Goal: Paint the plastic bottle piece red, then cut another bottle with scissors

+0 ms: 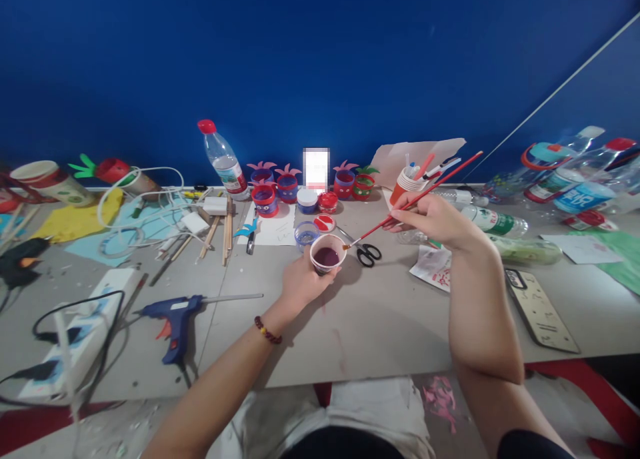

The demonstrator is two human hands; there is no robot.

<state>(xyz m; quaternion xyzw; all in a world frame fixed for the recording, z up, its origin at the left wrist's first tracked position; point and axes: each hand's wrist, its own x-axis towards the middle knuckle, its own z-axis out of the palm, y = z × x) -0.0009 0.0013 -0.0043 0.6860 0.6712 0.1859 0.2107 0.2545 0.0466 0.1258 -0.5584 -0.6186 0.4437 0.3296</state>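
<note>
In the middle of the view, my left hand [304, 282] is wrapped round a paper cup [327, 255] with dark purple liquid inside. My right hand [425, 218] pinches a long red paintbrush [374, 228], whose bristles touch or hover at the cup's right rim; I cannot tell which. Just behind the cup stand a small clear cup [306, 235] and a red-smeared lid [325, 223]. Black-handled scissors [369, 254] lie to its right. Farther back are a white-lidded jar [307, 200], a red paint jar [328, 202] and several painted rings with paper leaves, one of them a red ring [265, 200].
At left lie a blue glue gun [180, 319], a white power strip [85, 336] and tangled cables. A red-capped bottle [224, 162] stands behind. To the right are a cup of pens [406, 184], several plastic bottles and a phone [543, 310]. A blue wall [320, 66] closes the back.
</note>
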